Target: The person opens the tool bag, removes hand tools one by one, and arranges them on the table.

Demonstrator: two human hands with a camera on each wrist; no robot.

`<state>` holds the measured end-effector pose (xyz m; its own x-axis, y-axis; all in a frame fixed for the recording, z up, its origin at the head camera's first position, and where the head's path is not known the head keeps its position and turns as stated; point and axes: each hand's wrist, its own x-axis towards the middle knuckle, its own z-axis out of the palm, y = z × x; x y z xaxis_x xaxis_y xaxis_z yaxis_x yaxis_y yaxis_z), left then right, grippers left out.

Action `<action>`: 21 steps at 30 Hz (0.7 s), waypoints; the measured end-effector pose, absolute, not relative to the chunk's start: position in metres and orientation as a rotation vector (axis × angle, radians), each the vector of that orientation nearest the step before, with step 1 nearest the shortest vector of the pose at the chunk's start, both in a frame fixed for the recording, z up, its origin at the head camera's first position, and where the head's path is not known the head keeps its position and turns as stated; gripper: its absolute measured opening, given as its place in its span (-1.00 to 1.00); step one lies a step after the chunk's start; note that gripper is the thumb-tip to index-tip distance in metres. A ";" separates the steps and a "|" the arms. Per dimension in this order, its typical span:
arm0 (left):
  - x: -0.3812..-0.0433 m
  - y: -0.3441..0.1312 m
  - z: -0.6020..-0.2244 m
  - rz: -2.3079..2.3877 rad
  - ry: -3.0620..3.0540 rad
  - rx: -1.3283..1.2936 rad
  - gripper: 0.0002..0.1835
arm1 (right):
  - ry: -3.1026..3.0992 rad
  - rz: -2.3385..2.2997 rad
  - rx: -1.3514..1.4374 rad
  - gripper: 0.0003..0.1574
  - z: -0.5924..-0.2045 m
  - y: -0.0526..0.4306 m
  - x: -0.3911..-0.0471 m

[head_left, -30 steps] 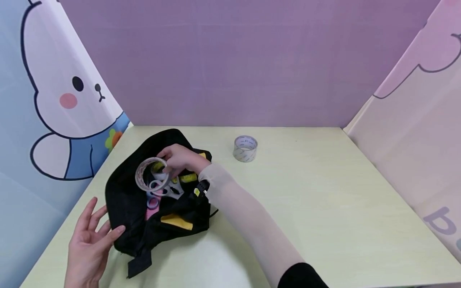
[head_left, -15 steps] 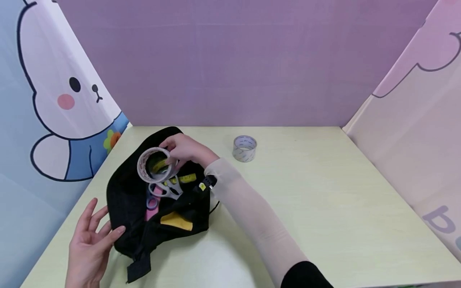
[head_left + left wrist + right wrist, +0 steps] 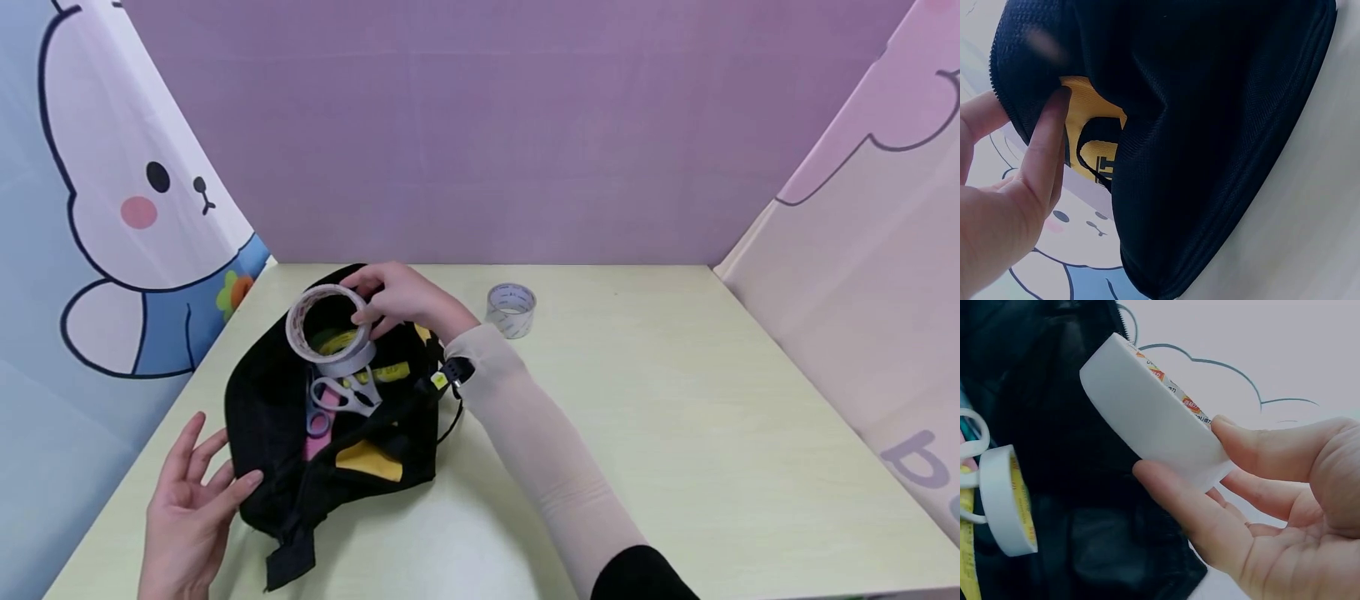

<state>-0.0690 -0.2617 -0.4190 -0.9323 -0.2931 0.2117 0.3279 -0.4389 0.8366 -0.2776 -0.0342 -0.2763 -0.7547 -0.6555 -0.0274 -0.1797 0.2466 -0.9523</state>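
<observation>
A black zippered bag (image 3: 262,408) lies on the left of the table with its mouth open. My left hand (image 3: 187,508) holds the bag's near left edge between thumb and fingers; the left wrist view shows fingers (image 3: 1044,150) against the zip-edged fabric. Above the bag's mouth, my right hand (image 3: 412,296) pinches a white tape roll (image 3: 1147,412) by its rim, tilted. Inside the bag are white-handled scissors (image 3: 365,389), a purple ring handle (image 3: 318,425), a yellow strip (image 3: 392,372) and a smaller white roll with a yellow inside (image 3: 1000,503).
A clear tape roll (image 3: 511,323) stands on the pale table (image 3: 675,417), right of the bag. A purple panel (image 3: 487,133) rises behind the table, with printed side panels at left and right. A yellow patch (image 3: 369,461) shows on the bag's near side.
My right hand has lifted the white tape roll up and slightly right, away from the scissors in the bag. My left hand keeps its place at the bag's edge.
</observation>
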 end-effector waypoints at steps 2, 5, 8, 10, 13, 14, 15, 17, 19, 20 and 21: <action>-0.069 -0.262 -0.419 -2.392 -1.407 -0.041 -0.02 | 2.095 -1.554 -0.748 -0.37 -0.274 -0.030 -0.277; -0.070 -0.263 -0.419 -2.396 -1.408 -0.035 -0.01 | 2.062 -1.609 -0.727 -0.36 -0.271 -0.023 -0.279; -0.070 -0.263 -0.419 -2.400 -1.408 -0.030 -0.01 | 2.028 -1.647 -0.725 -0.35 -0.271 -0.015 -0.281; -0.070 -0.263 -0.420 -2.399 -1.409 -0.024 -0.01 | 2.011 -1.668 -0.729 -0.34 -0.271 -0.009 -0.283; -0.070 -0.263 -0.420 -2.396 -1.408 -0.017 -0.01 | 1.988 -1.722 -0.712 -0.33 -0.272 0.000 -0.286; -0.070 -0.263 -0.420 -2.395 -1.409 -0.014 -0.01 | 1.985 -1.743 -0.700 -0.33 -0.272 0.003 -0.287; -0.070 -0.263 -0.420 -2.394 -1.409 -0.013 0.00 | 1.977 -1.768 -0.682 -0.33 -0.273 0.006 -0.288; -0.070 -0.263 -0.420 -2.392 -1.414 -0.008 0.00 | 1.965 -1.815 -0.651 -0.34 -0.274 0.013 -0.290; -0.071 -0.263 -0.420 -2.389 -1.421 -0.002 0.00 | 1.957 -1.853 -0.634 -0.34 -0.275 0.019 -0.291; -0.071 -0.263 -0.420 -2.388 -1.423 0.003 0.00 | 1.953 -1.872 -0.628 -0.34 -0.275 0.022 -0.292; -0.071 -0.263 -0.420 -2.388 -1.427 0.009 0.00 | 1.948 -1.889 -0.623 -0.35 -0.276 0.025 -0.293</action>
